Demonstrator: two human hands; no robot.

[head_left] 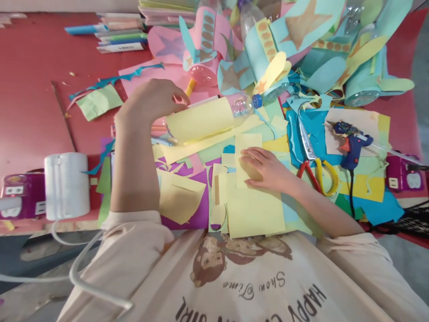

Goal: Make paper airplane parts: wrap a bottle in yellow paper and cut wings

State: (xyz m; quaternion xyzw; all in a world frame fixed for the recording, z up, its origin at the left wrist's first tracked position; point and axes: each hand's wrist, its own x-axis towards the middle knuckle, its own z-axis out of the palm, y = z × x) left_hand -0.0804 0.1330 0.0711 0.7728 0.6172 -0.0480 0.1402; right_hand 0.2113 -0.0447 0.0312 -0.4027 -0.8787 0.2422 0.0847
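The left arm (136, 170) rises almost straight from the lower left of the frame, its wrist sharply bent so that the left hand (157, 99) arches to the right, above centre. Its fingers curl downward at the near-left edge of a clear bottle (203, 118) wrapped in pale yellow paper; whether they grasp anything cannot be told, as the tips are partly hidden. The bottle lies on its side at the centre of the frame, its blue cap (257, 101) toward the right.

The right forearm (321, 205) slants in from the lower right, bringing the right hand (268, 169) just below and right of centre. Its fingers point left, loosely extended, with the thumb parted from them, resting on a small yellow sheet (250, 139) that overlaps a larger yellow sheet (256, 214).

Scissors (311, 156) with red and yellow handles lie spread right of centre, beside a blue glue gun (353, 150). Decorated paper-covered bottles (261, 58) crowd the upper right.
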